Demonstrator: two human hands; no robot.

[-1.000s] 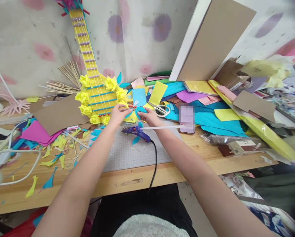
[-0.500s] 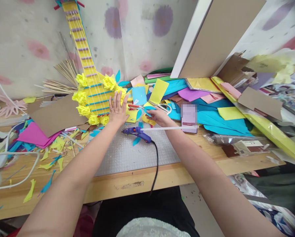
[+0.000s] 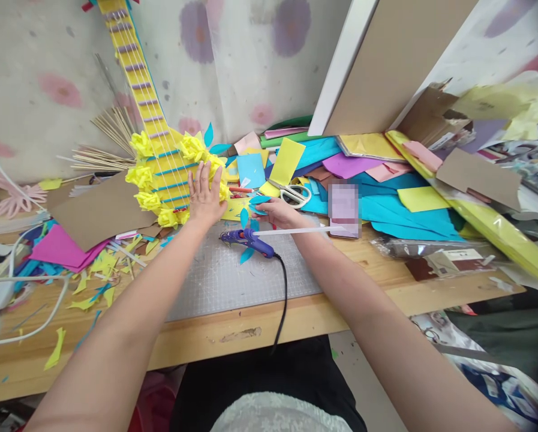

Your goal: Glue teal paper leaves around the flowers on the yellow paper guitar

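A yellow paper guitar with yellow paper flowers around its body leans against the wall. My left hand lies on the lower right of that body, fingers spread and nothing gripped. Between the thumb and fingers of my right hand is a blue paper leaf, apart from the guitar. A purple glue gun with a long white glue stick rests on the grey cutting mat below my hands. Loose blue leaves lie by it.
White-handled scissors lie just behind my right hand. Coloured paper sheets and a phone-like object spread to the right. Brown cardboard, thin sticks and yellow scraps lie left. The glue gun's black cord hangs over the table edge.
My right hand has shifted slightly left with the blue leaf, closer to the guitar, uncovering more of the scissors. My left hand stays on the guitar, and the view has shifted a little.
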